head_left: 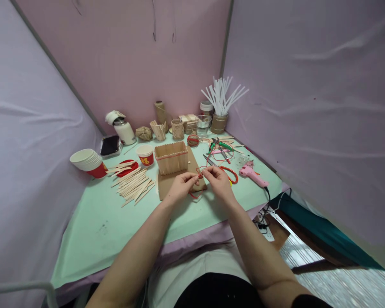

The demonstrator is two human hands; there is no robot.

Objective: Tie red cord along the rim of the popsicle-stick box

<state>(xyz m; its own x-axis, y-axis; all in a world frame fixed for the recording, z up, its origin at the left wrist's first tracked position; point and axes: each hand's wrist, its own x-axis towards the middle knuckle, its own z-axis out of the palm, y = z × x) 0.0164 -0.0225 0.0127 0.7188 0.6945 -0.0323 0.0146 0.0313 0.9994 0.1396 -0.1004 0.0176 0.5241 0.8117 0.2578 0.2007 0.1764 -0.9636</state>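
Pinching one red cord point(201, 174), two hands point(200, 183)

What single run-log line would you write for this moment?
left hand: pinching red cord | right hand: pinching same cord | under hands: cardboard sheet | behind: craft-stick box | right: pink glue gun

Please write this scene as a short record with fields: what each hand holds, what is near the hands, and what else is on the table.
left hand: pinches a red cord, over the cardboard sheet
right hand: pinches the same cord, close to the left hand
behind the hands: open box of wooden sticks
left of the hands: loose wooden sticks, stacked paper cups
right of the hands: pink glue gun, pliers with green handles
back of the table: jar of white straws, glass
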